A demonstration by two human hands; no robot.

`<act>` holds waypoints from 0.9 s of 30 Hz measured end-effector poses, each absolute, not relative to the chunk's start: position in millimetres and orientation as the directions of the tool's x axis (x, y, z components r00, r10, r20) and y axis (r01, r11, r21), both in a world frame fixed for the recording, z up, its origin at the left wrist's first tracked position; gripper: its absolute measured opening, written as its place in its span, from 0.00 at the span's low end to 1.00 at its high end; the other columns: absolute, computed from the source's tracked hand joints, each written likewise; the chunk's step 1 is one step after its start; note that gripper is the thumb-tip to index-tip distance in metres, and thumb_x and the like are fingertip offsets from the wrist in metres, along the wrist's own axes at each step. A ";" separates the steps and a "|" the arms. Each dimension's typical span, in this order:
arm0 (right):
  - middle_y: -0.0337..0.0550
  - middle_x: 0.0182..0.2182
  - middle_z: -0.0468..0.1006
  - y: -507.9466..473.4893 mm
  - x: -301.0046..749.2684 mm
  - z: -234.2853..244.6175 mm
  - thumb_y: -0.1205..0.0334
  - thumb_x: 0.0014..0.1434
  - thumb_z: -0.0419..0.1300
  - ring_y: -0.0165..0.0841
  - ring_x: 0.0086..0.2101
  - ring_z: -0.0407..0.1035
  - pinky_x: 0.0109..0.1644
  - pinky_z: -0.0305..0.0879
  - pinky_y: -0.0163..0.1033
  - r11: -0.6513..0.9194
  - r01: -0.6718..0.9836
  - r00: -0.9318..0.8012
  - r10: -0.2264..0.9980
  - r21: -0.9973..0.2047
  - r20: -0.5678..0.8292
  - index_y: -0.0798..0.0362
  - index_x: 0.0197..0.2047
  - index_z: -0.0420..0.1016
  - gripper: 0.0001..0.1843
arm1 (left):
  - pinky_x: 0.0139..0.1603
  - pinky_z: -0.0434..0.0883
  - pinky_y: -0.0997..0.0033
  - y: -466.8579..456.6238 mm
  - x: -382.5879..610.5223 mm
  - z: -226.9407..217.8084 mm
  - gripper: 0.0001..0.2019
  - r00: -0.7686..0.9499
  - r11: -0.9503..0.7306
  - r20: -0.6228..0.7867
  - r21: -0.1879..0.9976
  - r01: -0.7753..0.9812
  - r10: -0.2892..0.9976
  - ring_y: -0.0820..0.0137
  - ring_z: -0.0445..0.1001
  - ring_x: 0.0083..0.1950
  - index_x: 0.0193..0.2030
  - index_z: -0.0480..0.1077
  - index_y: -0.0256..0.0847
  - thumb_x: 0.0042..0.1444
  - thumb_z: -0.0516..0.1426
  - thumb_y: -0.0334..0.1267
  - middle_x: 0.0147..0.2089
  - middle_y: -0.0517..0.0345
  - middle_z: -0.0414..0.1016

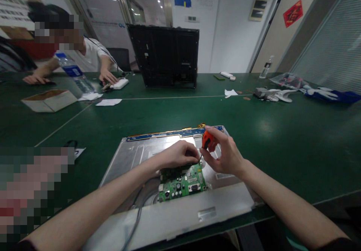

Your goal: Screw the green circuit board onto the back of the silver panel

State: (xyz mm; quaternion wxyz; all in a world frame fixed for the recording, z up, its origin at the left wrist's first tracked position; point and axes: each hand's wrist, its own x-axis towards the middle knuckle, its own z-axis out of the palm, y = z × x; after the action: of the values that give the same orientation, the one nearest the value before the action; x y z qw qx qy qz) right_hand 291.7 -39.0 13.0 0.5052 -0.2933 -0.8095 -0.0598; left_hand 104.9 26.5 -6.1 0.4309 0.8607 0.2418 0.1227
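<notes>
A metal display panel (129, 157) lies back side up in front of me, with a green circuit board (183, 183) on it. My right hand (225, 153) is closed round the orange and black handle of a screwdriver (208, 140). The screwdriver's thin shaft points down at the board's upper right corner. My left hand (180, 154) rests over the board's far edge, fingers pinched close to the screwdriver's tip; what they hold, if anything, is hidden. Along the panel's far edge runs a blue circuit strip (169, 134). A grey cable (138, 213) trails off the near left side.
Across the green table (270, 145) stands a black monitor housing (169, 55). A person (96, 55) sits at the far left, near a water bottle (76, 74) and an open cardboard box (50, 101). White gloves (273, 94) and a blue bag (344, 96) lie at the right.
</notes>
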 end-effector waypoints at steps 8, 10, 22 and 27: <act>0.38 0.33 0.74 -39.2 291.7 14.6 0.66 0.58 0.56 0.26 0.21 0.65 0.21 0.64 0.32 0.827 0.528 -0.329 0.409 -0.193 0.851 0.48 0.67 0.46 0.36 | 0.35 0.65 0.74 25.4 105.7 -3.1 0.05 0.851 -0.516 0.009 0.798 0.310 0.525 0.71 0.70 0.31 0.31 0.76 0.37 0.53 0.61 0.36 0.28 0.61 0.74; 0.39 0.34 0.74 -39.8 292.1 15.0 0.68 0.58 0.55 0.26 0.22 0.65 0.22 0.65 0.32 0.833 0.516 -0.336 0.410 -0.198 0.848 0.49 0.67 0.46 0.36 | 0.36 0.66 0.74 25.5 105.7 -3.0 0.05 0.854 -0.518 0.007 0.797 0.310 0.521 0.70 0.71 0.32 0.32 0.76 0.36 0.53 0.61 0.36 0.29 0.60 0.75; 0.36 0.32 0.74 -37.2 291.8 12.2 0.65 0.61 0.56 0.25 0.21 0.65 0.21 0.64 0.31 0.825 0.531 -0.326 0.408 -0.192 0.853 0.47 0.67 0.45 0.35 | 0.35 0.65 0.74 27.1 105.4 -6.1 0.04 0.850 -0.518 0.011 0.797 0.311 0.527 0.71 0.70 0.31 0.30 0.76 0.37 0.52 0.61 0.35 0.28 0.61 0.74; 0.36 0.32 0.74 -36.6 292.9 11.5 0.63 0.61 0.58 0.26 0.21 0.65 0.22 0.63 0.31 0.826 0.537 -0.332 0.397 -0.174 0.856 0.47 0.66 0.46 0.35 | 0.32 0.63 0.75 25.6 105.4 -3.8 0.06 0.848 -0.510 0.000 0.799 0.319 0.530 0.73 0.67 0.28 0.29 0.75 0.36 0.53 0.60 0.37 0.25 0.63 0.72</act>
State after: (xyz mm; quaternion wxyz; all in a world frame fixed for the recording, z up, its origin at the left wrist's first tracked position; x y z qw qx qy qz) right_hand 292.9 -36.6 11.5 0.5016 -0.2869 -0.8132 -0.0698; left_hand 105.4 25.6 -3.8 0.4291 0.8602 0.2467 0.1230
